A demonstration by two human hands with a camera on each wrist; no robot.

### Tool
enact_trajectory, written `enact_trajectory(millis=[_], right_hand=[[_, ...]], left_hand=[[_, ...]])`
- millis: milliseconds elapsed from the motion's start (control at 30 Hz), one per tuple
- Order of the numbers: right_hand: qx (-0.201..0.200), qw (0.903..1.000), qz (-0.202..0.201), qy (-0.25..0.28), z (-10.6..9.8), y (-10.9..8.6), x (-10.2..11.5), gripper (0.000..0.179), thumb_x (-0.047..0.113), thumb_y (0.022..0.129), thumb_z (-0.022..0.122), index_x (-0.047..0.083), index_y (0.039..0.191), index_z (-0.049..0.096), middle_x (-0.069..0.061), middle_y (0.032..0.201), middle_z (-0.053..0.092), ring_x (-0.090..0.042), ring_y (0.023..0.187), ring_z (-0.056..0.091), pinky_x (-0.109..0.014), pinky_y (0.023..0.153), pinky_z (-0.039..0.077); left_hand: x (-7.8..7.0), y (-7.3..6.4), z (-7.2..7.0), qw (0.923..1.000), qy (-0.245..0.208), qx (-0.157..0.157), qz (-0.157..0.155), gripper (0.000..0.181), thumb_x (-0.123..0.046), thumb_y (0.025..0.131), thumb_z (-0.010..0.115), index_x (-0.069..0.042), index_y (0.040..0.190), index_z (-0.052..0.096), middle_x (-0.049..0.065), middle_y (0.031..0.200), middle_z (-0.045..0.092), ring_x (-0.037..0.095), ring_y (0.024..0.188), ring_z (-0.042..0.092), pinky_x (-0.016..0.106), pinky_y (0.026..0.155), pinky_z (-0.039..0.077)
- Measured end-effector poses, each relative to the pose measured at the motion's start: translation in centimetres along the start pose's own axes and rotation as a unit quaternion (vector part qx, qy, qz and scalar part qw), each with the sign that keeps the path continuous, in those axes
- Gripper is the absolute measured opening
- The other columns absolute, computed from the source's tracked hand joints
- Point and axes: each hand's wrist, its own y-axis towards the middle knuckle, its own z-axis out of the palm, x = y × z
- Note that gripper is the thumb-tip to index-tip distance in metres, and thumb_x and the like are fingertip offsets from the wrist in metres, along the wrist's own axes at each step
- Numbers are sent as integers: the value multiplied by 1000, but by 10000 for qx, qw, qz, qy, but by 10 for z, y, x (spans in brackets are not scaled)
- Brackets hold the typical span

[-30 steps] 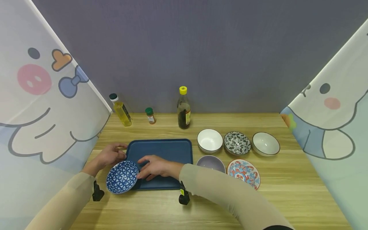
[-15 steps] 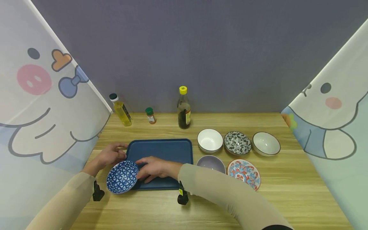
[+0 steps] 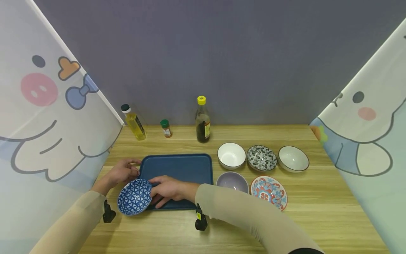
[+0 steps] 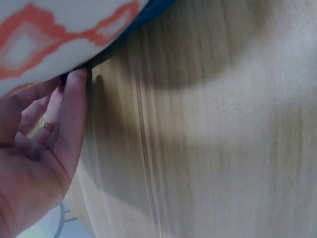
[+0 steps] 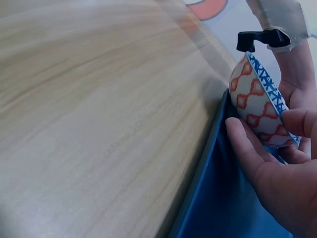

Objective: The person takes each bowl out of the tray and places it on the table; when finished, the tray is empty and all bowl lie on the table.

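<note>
A bowl (image 3: pixel 134 197), blue and white triangles inside and orange diamonds outside, is tilted over the left front corner of a dark blue tray (image 3: pixel 187 162). My right hand (image 3: pixel 168 188) grips the bowl's right rim, thumb at the rim and fingers beneath, as the right wrist view shows (image 5: pixel 282 183). Behind the bowl, my left hand (image 3: pixel 123 171) has its fingers at the tray's left edge. In the left wrist view, that hand's fingertips (image 4: pixel 78 73) meet the dark blue edge close under the bowl, which partly hides them.
Right of the tray stand a white bowl (image 3: pixel 232 155), a black floral bowl (image 3: pixel 262 158), another white bowl (image 3: pixel 293 158), a purple bowl (image 3: pixel 233 180) and an orange-blue patterned plate (image 3: pixel 269 190). Behind are an oil bottle (image 3: pixel 135 125), a spice jar (image 3: pixel 166 128) and a dark sauce bottle (image 3: pixel 203 123).
My right hand has moved slightly left and nearer, its fingers reaching further under the bowl's right side. The bowl tilts slightly more; my left hand and the tray look unchanged.
</note>
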Motion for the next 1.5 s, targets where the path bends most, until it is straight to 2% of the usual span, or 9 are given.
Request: enact_trajectory(millis=[200,333,600,733,1033,1233,1500], right_hand=[[-201,9998,-52,46,2,-7,-1,65,-1,92,62,11,154,46,-21,107,74,-39,92,74,-50,76,63],[-320,9994,-52,84,3,-13,-1,65,-1,90,62,10,152,46,-26,104,74,-39,88,75,-51,76,63],[-454,9990,-31,17,-4,-26,0,65,-2,89,62,6,151,47,-29,99,74,-27,72,74,-45,71,64],[-494,9988,-22,23,-10,-35,1,65,-1,88,62,5,151,46,-29,98,74,-29,75,75,-43,69,64],[-412,9990,-128,75,-27,-58,14,68,0,88,61,5,154,43,-25,104,74,-30,81,76,-45,74,64],[-562,9979,-291,126,-40,-77,28,68,1,86,61,4,152,44,-25,112,73,-36,88,76,-46,75,63],[-721,9963,-409,245,-62,-104,41,70,2,87,64,4,154,42,-24,117,71,-34,88,76,-45,77,63]], left_hand=[[1,3,-1,9999,28,-5,-111,56,1,96,58,7,149,40,19,107,69,25,89,70,43,77,62],[1,3,-1,9999,-11,25,-130,57,1,96,57,7,150,39,19,106,68,25,84,68,42,73,62],[0,1,-1,9998,-121,88,-115,60,3,95,59,9,150,36,18,104,68,22,78,68,41,69,62],[1,1,-1,9998,-104,117,-106,60,2,95,60,9,150,37,19,105,68,23,79,68,41,69,62],[1,2,-1,9997,-146,104,-174,60,3,94,60,8,149,38,17,103,68,23,79,68,41,69,62],[3,5,-1,9997,-95,63,-202,61,3,92,61,8,148,38,15,101,69,22,77,68,40,68,62],[2,4,-3,9997,-96,156,-175,60,3,94,61,9,149,37,16,102,69,22,77,68,40,68,62]])
